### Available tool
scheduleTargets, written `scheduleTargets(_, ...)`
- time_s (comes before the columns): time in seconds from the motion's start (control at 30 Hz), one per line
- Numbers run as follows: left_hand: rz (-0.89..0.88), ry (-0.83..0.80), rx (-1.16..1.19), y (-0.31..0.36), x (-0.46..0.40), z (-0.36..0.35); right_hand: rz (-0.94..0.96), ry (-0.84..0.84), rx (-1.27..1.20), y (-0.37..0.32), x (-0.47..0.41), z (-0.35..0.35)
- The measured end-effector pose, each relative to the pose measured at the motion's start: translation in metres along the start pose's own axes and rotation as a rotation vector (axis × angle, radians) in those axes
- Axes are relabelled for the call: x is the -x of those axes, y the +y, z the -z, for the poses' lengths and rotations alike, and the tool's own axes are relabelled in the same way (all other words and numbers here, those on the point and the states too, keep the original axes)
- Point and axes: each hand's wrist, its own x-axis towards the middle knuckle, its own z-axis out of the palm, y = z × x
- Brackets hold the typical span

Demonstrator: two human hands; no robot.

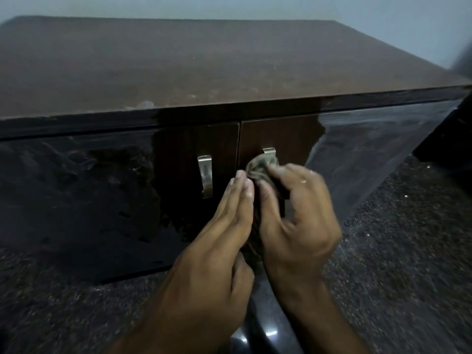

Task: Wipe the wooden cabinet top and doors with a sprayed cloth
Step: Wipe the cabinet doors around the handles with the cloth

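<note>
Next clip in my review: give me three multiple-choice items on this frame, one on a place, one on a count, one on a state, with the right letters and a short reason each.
1. Where is the cloth?
A. at the right door's handle
B. on the cabinet top
C. on the floor

2. How many metal door handles show?
A. one
B. two
C. four

3. The right hand is:
A. flat and empty
B. gripping the cloth
C. out of view

Answers: 1 A, the cloth covers that handle's lower part; 2 B, one on each door; 3 B, its fingers curl round the cloth beside the left hand.
</note>
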Motion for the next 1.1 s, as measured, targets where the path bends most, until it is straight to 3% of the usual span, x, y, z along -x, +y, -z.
scheduleTargets(0.1,-0.047,0.089,-0.039,0.001,-0.005,0.001,0.038,0.057,0.002,0.001,-0.021,-0.005)
scheduleTargets(0.37,-0.004,0.096,-0.054,-0.002,-0.005,-0.002,0.010,-0.042,-0.021,0.018,0.011,0.003)
scheduleTargets(0.67,0.028,0.069,-0.069,-0.002,0.000,-0.002,-0.470,0.103,-0.275,0.002,0.023,-0.024)
scheduleTargets(0.9,0.028,0.031,-0.083,-0.002,0.007,0.005,-0.865,0.118,-0.358,-0.012,0.016,-0.032)
scheduleTargets(0.97,0.033,0.008,-0.092,-0.002,0.009,0.008,-0.729,0.129,-0.281,-0.013,0.013,-0.026)
scheduleTargets(1.07,0.034,-0.026,-0.114,-0.001,0.009,0.009,-0.336,0.063,-0.083,-0.004,0.023,-0.019)
scheduleTargets(1.1,0.033,-0.038,-0.120,-0.001,0.009,0.009,-0.308,0.038,-0.070,0.001,0.027,-0.020)
